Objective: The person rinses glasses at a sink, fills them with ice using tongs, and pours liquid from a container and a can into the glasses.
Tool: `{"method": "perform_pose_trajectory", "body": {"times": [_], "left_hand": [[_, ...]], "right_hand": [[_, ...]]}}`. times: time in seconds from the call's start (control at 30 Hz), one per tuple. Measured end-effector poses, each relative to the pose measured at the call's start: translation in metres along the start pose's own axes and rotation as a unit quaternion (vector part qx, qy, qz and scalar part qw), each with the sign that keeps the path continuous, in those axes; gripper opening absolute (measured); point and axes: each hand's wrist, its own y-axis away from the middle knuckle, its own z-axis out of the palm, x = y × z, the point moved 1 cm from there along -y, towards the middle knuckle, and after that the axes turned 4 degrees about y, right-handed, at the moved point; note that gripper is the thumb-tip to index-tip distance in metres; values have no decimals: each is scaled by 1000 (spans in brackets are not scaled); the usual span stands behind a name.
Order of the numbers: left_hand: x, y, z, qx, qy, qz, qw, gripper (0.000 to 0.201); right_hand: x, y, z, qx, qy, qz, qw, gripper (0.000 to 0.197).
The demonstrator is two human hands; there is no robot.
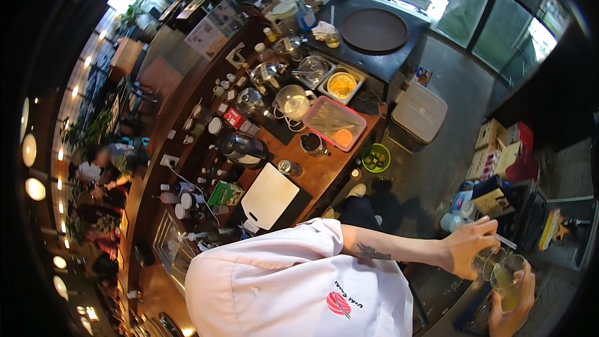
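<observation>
My left hand (465, 251), at the end of a tattooed forearm, is closed around a small clear glass (485, 264) at the far right. The small glass is tilted against or just over the mouth of a larger drinking glass (510, 296). Cloudy yellow-green liquid shows inside the larger one. From below, my right hand (523, 302) wraps its fingers around that larger glass. A thin pale stick (506, 243) shows beside my left fingers; I cannot tell what it rests in.
A wooden counter (340, 168) holds a white cutting board (271, 196), a kettle (243, 150) and a lidded tub (335, 123). A green basket (376, 158) of round green fruit and a grey bin (419, 112) stand beyond. Boxes (499, 150) are stacked at right.
</observation>
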Motion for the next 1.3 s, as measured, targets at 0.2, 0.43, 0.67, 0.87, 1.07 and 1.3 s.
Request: {"method": "perform_pose_trajectory", "body": {"times": [0.2, 0.43, 0.67, 0.87, 1.07, 1.3], "left_hand": [[0, -12, 1, -6, -6, 28, 1000, 58], [-10, -21, -22, -16, -46, 1, 999, 55], [-9, -23, -14, -36, -72, 18, 997, 57], [-1, -21, -14, -26, -88, 2, 996, 45], [-2, -22, -11, -16, -86, 23, 996, 46], [-4, -20, -9, -19, -105, 28, 994, 48]], "right_hand": [[10, 2, 6, 41, -33, 11, 999, 62], [11, -34, 11, 60, -90, -6, 994, 76], [12, -23, 10, 68, -89, 11, 994, 77], [11, -20, 12, 72, -83, 8, 994, 79], [15, -18, 14, 82, -82, -4, 993, 78], [19, -17, 15, 91, -65, -23, 993, 80]]}}
